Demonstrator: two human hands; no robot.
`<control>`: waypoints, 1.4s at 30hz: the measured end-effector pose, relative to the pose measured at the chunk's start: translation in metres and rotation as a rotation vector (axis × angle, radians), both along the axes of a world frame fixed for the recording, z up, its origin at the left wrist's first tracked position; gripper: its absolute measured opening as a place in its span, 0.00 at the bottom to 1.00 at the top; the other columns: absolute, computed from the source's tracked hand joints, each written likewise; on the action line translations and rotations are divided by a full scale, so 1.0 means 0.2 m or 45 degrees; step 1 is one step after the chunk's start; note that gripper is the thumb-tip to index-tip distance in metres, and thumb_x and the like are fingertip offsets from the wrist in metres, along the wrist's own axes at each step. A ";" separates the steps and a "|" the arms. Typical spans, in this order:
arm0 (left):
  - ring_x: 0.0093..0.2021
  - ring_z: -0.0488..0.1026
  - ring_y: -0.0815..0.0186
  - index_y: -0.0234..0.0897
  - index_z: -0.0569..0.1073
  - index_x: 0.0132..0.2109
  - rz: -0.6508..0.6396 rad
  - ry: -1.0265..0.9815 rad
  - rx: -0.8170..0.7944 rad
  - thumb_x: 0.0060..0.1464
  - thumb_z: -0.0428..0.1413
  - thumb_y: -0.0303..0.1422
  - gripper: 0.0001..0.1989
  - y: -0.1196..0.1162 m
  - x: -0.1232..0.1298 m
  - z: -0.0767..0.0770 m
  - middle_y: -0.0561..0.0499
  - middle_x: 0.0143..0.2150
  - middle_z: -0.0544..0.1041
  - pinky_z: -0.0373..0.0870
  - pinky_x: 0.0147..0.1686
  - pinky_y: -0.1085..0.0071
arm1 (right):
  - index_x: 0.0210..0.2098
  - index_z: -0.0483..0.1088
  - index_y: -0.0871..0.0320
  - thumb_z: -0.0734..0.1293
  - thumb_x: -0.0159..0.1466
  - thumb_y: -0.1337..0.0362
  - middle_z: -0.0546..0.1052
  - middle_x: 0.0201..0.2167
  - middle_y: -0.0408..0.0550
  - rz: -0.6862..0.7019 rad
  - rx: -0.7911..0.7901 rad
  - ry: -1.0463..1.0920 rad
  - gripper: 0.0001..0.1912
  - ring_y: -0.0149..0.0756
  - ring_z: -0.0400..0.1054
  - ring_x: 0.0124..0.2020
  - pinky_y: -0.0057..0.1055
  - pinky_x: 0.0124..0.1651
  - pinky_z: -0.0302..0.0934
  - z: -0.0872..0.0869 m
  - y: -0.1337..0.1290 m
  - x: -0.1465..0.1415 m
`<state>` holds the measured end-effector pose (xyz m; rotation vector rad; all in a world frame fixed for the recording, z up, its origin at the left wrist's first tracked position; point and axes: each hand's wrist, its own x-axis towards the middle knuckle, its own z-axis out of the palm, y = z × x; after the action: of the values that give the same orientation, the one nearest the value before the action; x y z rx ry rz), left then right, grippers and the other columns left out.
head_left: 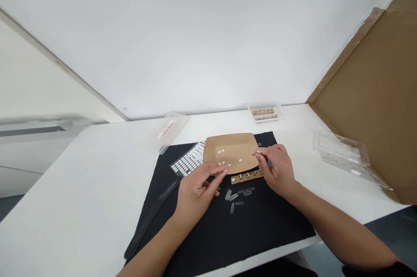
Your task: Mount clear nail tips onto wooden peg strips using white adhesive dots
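Observation:
My left hand [200, 186] has its thumb and index finger pinched together at the near edge of a brown paper tray [211, 144]. What lies between those fingertips, if anything, is too small to make out. Over the tray's right side, my right hand [278, 168] pinches a small white oval piece [258, 152]. A few similar white ovals [240, 160] lie in the tray. Between my hands runs a tan strip [237, 179] with small metal holders, its right end hidden by my right hand. Several clear false nail tips [233, 197] are scattered in front of it.
A black mat [260, 229] covers part of the white table [81, 181]. A sheet of white oval stickers [189, 162] lies left of the tray. Behind stand a translucent lid [169, 131] and a clear box [280, 114] of tan strips; at right, a clear plastic case [342, 151] and cardboard [374, 94].

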<state>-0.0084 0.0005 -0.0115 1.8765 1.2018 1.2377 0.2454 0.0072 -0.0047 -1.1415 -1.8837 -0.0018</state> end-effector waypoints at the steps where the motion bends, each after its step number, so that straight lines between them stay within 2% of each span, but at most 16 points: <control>1: 0.29 0.83 0.67 0.42 0.86 0.44 0.007 -0.001 -0.006 0.65 0.63 0.38 0.08 0.00 0.00 0.00 0.49 0.43 0.86 0.80 0.19 0.79 | 0.47 0.74 0.54 0.63 0.78 0.64 0.83 0.33 0.45 0.002 0.005 0.001 0.07 0.35 0.73 0.29 0.39 0.45 0.59 0.00 0.00 0.00; 10: 0.29 0.82 0.71 0.41 0.86 0.44 -0.068 0.049 0.124 0.66 0.62 0.31 0.06 0.01 -0.01 -0.01 0.50 0.42 0.85 0.80 0.21 0.81 | 0.46 0.74 0.56 0.63 0.78 0.64 0.83 0.34 0.45 -0.004 0.011 0.001 0.08 0.34 0.74 0.29 0.38 0.46 0.59 0.00 0.00 0.00; 16: 0.35 0.83 0.69 0.39 0.85 0.44 -0.036 0.139 0.250 0.67 0.61 0.29 0.06 0.01 -0.01 -0.01 0.48 0.42 0.85 0.80 0.23 0.82 | 0.46 0.74 0.55 0.62 0.79 0.63 0.82 0.31 0.43 -0.006 0.012 0.010 0.09 0.34 0.73 0.28 0.38 0.45 0.59 0.00 0.00 0.00; 22: 0.32 0.81 0.71 0.39 0.85 0.44 -0.028 0.140 0.278 0.66 0.62 0.29 0.05 0.02 -0.01 -0.02 0.48 0.42 0.85 0.77 0.21 0.82 | 0.46 0.74 0.56 0.64 0.78 0.64 0.83 0.33 0.44 -0.005 0.036 0.012 0.07 0.34 0.72 0.30 0.39 0.46 0.60 -0.01 0.00 0.00; 27: 0.29 0.80 0.71 0.40 0.85 0.44 0.014 0.093 0.215 0.65 0.63 0.31 0.05 0.02 -0.01 -0.03 0.50 0.40 0.84 0.77 0.20 0.82 | 0.46 0.74 0.56 0.64 0.78 0.64 0.83 0.35 0.45 -0.004 0.038 0.010 0.07 0.34 0.72 0.30 0.39 0.46 0.59 -0.01 0.00 0.00; 32: 0.32 0.81 0.70 0.41 0.86 0.43 0.044 0.071 0.124 0.65 0.64 0.32 0.05 0.01 -0.02 -0.03 0.50 0.41 0.85 0.79 0.21 0.81 | 0.46 0.74 0.56 0.64 0.78 0.64 0.83 0.33 0.44 -0.003 0.033 0.016 0.07 0.34 0.73 0.30 0.39 0.46 0.60 -0.01 0.00 0.00; 42: 0.33 0.84 0.68 0.43 0.87 0.43 0.061 0.125 0.104 0.65 0.63 0.35 0.06 0.02 -0.02 -0.04 0.51 0.42 0.87 0.81 0.24 0.79 | 0.46 0.74 0.55 0.64 0.78 0.64 0.84 0.35 0.45 -0.004 0.031 0.012 0.07 0.35 0.72 0.31 0.39 0.46 0.60 -0.01 0.00 0.00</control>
<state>-0.0134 0.0043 -0.0186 1.9989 1.2713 1.2501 0.2456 0.0074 -0.0065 -1.1261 -1.8691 -0.0211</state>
